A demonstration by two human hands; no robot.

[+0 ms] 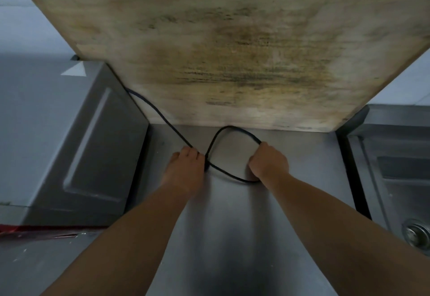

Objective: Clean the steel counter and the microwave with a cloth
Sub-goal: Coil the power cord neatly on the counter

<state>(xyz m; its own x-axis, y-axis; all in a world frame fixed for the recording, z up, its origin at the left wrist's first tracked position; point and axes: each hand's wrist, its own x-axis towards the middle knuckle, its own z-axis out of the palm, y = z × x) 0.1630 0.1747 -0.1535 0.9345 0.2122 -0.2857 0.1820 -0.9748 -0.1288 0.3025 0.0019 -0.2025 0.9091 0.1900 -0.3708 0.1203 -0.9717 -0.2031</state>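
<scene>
A black power cord [229,130] runs from behind the grey microwave [58,137] and loops over the steel counter [232,237]. My left hand [186,172] pinches the cord where the loop crosses itself. My right hand [268,161] grips the loop's right side in a fist. The microwave stands at the left of the counter. No cloth is in view.
A large stained wooden cutting board [232,51] leans upright against the wall behind the counter, right over the cord. A steel sink [400,179] with a drain [416,233] lies to the right. Something red [35,229] shows under the microwave's front.
</scene>
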